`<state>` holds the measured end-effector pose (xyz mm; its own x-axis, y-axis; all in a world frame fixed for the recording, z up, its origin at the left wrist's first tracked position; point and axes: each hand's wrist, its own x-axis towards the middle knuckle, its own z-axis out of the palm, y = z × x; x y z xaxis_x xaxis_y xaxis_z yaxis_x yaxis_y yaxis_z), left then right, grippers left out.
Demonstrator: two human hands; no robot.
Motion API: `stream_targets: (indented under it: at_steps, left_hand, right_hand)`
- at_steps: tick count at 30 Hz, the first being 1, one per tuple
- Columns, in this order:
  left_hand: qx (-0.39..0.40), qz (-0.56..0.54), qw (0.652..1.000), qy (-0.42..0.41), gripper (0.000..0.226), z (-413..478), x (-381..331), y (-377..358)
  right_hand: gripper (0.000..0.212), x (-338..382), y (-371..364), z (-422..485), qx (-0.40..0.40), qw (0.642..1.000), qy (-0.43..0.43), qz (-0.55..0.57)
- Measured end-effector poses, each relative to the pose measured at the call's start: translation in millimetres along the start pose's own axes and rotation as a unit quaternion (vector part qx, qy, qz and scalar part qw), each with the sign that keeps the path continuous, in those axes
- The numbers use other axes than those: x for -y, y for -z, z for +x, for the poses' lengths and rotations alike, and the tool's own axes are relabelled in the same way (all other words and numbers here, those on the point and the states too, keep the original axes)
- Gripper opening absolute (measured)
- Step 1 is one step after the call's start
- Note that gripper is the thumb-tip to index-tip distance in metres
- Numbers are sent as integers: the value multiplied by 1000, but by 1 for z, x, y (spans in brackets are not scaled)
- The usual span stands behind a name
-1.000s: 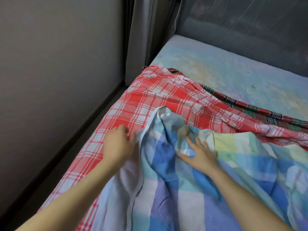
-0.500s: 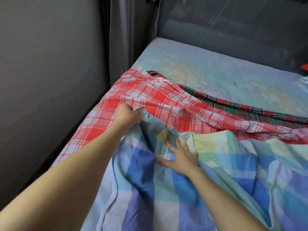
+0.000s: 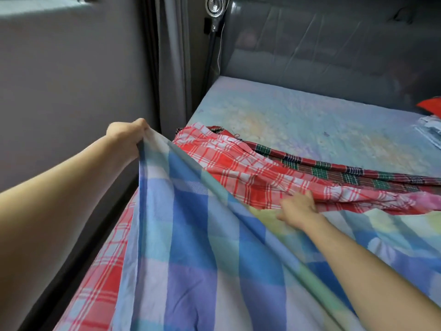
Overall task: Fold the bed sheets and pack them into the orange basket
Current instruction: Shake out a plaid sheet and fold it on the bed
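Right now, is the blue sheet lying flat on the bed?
No, the left hand holds a corner of the blue sheet raised above the red sheet.

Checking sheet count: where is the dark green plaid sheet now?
Head view, right of centre: the dark plaid sheet lies on the mattress along the far edge of the red checked sheet.

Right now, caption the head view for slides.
Left hand holds up a corner of the blue sheet; right hand touches its edge.
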<state>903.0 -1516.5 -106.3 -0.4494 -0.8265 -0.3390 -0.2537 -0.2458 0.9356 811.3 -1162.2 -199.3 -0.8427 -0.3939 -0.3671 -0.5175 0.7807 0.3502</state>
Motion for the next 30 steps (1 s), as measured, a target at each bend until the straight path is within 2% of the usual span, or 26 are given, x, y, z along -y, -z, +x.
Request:
stream_targets:
  at_steps: [1, 3, 5, 7, 10, 12, 14, 16, 17, 19, 20, 22, 24, 25, 27, 28, 30]
  left_hand:
    - [3, 8, 1000, 4, 19, -1, -5, 1]
    - [-3, 65, 998, 9, 22, -5, -11, 5]
    - [3, 125, 992, 11, 25, -5, -11, 13]
    - [42, 163, 985, 43, 29, -3, -6, 21]
    - [99, 172, 974, 108, 30, -1, 7, 35]
    - [102, 148, 975, 133, 31, -2, 17, 45]
    - [76, 108, 981, 142, 33, 2, 20, 52]
    - [63, 39, 989, 125, 34, 9, 15, 48]
    - [67, 5, 992, 105, 34, 11, 13, 38]
    - [74, -29, 995, 63, 28, 12, 10, 11]
    - [84, -19, 995, 55, 24, 11, 14, -4]
    - [163, 54, 984, 49, 21, 3, 31, -24]
    - [222, 138, 965, 19, 21, -6, 55, -32]
    - [219, 161, 962, -7, 22, -8, 69, -31]
    - [164, 210, 961, -68, 20, -13, 96, -19]
    - [129, 258, 953, -92, 19, -13, 109, -10]
    - [81, 350, 926, -117, 22, -19, 132, 11]
  right_hand:
    - [35, 2, -4, -1, -2, 1000, 19, -21]
    - [31, 7, -16, -4, -5, 998, 44, -41]
    - [43, 11, -24, -3, -2, 998, 44, -34]
    - [51, 11, -32, 4, -16, 999, 30, 4]
    - [31, 16, -45, 12, -22, 997, -6, 76]
    - [28, 15, -44, 14, -72, 988, -53, 124]
    - [25, 0, -24, 19, -175, 949, -136, 222]
    - [19, -32, 5, 36, -283, 873, -233, 322]
    - [18, -47, 12, 46, -301, 840, -274, 359]
    - [26, -64, 11, 61, -268, 804, -315, 427]
    - [28, -60, 3, 66, -238, 795, -300, 471]
    - [37, -33, -12, 60, -166, 788, -212, 554]
    - [63, -4, -18, 34, -156, 815, -115, 547]
    - [69, 11, -21, 17, -181, 825, -81, 529]
    - [76, 43, -32, -23, -228, 849, -15, 477]
    - [85, 60, -39, -41, -210, 871, 7, 444]
    - [114, 83, -63, -49, -95, 942, 37, 321]
